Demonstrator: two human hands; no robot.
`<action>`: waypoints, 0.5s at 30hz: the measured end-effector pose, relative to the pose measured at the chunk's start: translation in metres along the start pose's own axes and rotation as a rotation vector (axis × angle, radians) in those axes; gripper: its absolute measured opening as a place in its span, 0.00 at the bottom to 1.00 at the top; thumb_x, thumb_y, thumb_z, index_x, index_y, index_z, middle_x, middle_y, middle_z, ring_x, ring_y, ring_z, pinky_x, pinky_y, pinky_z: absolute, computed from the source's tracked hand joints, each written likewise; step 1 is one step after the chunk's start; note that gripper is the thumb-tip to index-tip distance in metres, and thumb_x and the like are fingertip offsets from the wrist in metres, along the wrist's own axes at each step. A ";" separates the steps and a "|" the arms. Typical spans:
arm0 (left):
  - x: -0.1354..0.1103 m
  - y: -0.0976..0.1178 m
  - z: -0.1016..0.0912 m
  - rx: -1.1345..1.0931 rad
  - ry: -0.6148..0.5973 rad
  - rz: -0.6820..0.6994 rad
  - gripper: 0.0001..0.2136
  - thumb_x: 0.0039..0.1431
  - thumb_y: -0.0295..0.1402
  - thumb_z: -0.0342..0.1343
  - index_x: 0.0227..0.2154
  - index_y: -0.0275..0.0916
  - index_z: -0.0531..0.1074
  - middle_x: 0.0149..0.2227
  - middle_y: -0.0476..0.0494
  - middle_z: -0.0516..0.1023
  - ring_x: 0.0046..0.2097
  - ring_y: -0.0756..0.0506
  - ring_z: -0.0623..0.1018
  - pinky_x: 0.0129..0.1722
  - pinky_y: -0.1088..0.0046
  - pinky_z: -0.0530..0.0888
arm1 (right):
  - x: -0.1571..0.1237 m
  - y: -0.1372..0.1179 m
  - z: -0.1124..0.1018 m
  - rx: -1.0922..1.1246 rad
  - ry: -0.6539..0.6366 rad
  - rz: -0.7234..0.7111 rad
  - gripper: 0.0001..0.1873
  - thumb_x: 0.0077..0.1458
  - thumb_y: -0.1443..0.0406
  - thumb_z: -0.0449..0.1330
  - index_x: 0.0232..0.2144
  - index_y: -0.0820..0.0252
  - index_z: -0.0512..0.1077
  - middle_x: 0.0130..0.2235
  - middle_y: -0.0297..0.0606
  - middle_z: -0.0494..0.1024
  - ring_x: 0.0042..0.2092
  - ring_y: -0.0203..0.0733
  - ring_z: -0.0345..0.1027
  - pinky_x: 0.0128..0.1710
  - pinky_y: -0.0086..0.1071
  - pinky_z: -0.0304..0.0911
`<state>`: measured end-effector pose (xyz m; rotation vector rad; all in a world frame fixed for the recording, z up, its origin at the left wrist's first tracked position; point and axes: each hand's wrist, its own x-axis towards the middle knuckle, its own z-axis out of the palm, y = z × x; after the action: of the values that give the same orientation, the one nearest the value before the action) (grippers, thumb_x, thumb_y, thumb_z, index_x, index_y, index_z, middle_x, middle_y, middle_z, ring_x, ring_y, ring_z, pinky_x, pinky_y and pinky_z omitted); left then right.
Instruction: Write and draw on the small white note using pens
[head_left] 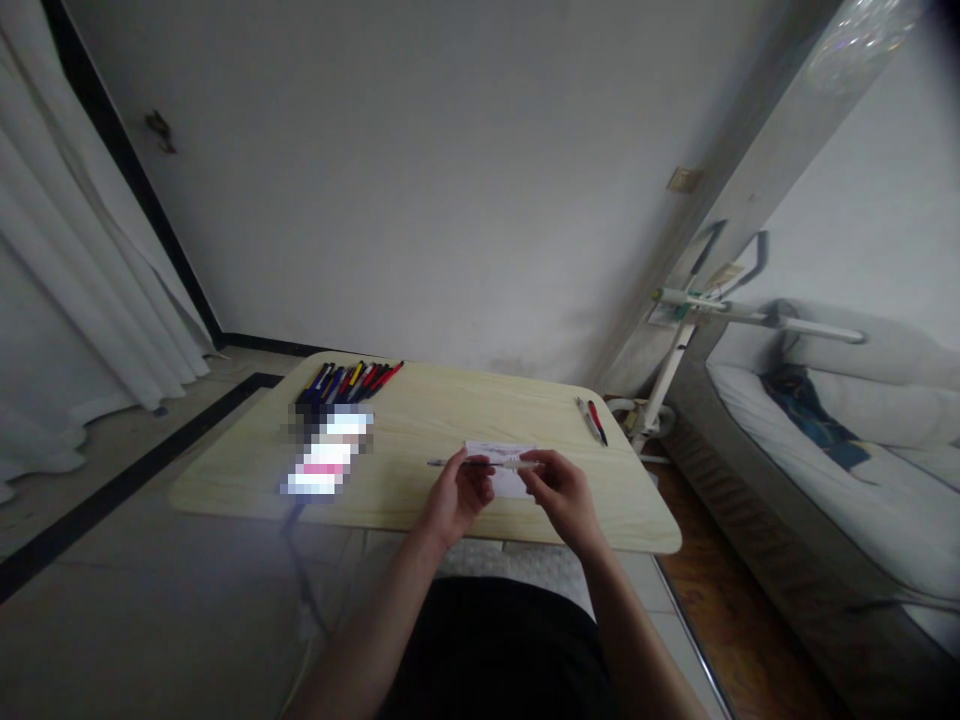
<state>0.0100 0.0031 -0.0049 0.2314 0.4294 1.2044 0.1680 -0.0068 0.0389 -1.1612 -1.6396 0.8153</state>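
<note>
Both my hands hold a slim pen (511, 464) level above the near middle of the table. My left hand (459, 495) is closed on its darker, thinner part, and one end sticks out to the left past the thumb. My right hand (559, 490) pinches the white part at the other end. Whether the pen is in one piece or pulled apart, I cannot tell. Beneath it lies a white sheet of paper (511, 485) with printed or written marks, partly covered by my hands.
A row of several pens (351, 383) lies at the table's back left. Close by is a bright phone-like screen (326, 455), blurred out. Two pens (592, 420) lie at the right of the pale wooden table (420, 410). An exercise machine (671, 370) and a sofa (832, 480) stand right.
</note>
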 end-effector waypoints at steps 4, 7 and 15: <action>0.000 -0.001 -0.001 0.006 -0.012 0.014 0.10 0.52 0.36 0.51 0.27 0.33 0.71 0.23 0.43 0.75 0.22 0.53 0.71 0.21 0.78 0.67 | 0.000 0.001 0.000 -0.008 0.001 -0.002 0.15 0.47 0.59 0.56 0.35 0.64 0.68 0.19 0.31 0.64 0.20 0.31 0.56 0.18 0.25 0.55; 0.000 -0.001 0.000 0.019 0.006 0.021 0.10 0.52 0.36 0.51 0.26 0.33 0.71 0.24 0.43 0.75 0.22 0.53 0.71 0.21 0.79 0.67 | 0.000 0.001 -0.001 -0.017 0.004 -0.013 0.15 0.47 0.59 0.56 0.35 0.64 0.68 0.19 0.31 0.65 0.21 0.32 0.57 0.18 0.25 0.55; 0.000 -0.002 -0.001 0.009 0.004 0.025 0.09 0.51 0.35 0.52 0.26 0.33 0.71 0.24 0.43 0.75 0.21 0.53 0.70 0.21 0.79 0.67 | -0.001 0.000 -0.002 -0.020 0.007 0.000 0.16 0.47 0.58 0.56 0.35 0.64 0.69 0.20 0.32 0.66 0.21 0.32 0.58 0.19 0.25 0.56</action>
<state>0.0112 0.0028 -0.0063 0.2426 0.4367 1.2275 0.1697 -0.0076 0.0391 -1.1772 -1.6458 0.7959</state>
